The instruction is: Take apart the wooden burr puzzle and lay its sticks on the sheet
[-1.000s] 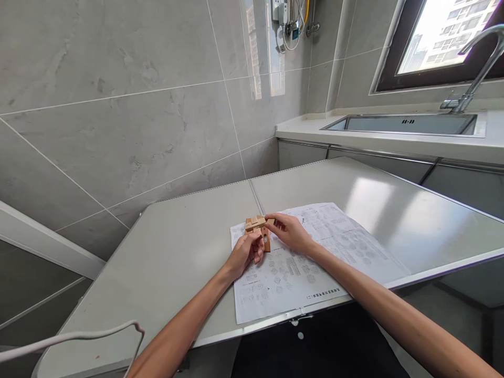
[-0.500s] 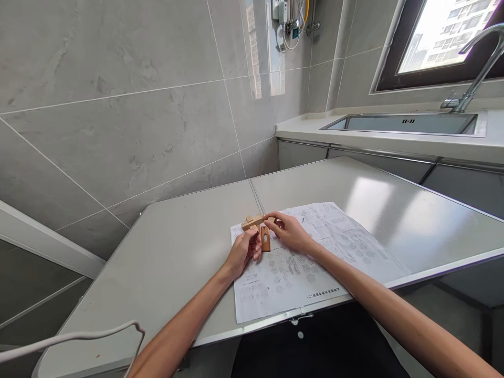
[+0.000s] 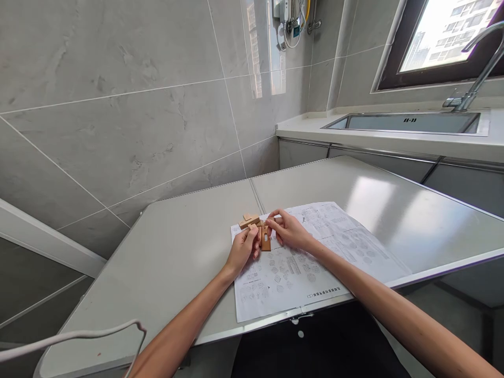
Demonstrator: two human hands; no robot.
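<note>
My left hand [image 3: 244, 248] is closed, thumb and fingertips pinching a small light wooden puzzle piece [image 3: 252, 226]. Facing it, my right hand [image 3: 290, 231] has its thumb and forefinger brought together at the end of another light wooden piece, mostly hidden by the fingers. Just beyond the left fingertips are notched light wooden blocks [image 3: 248, 222]; whether they rest on the sheet or are joined to the pinched piece I cannot tell. Between the hands lies a darker brown wooden piece [image 3: 266, 247] with an oblong slot, flat on the printed sheet [image 3: 268, 299].
The sheet, covered in small line drawings, lies on a pale folding table [image 3: 189, 247] with a seam across it. Tiled wall [image 3: 157, 131] borders the far side. A sink [image 3: 401, 123] with a tap [image 3: 472, 86] sits at right. A pale cable [image 3: 79, 335] crosses the lower left.
My right fingers have shifted slightly, now nearer the brown slotted piece. The light wooden blocks by my left fingertips have moved a little left and turned.
</note>
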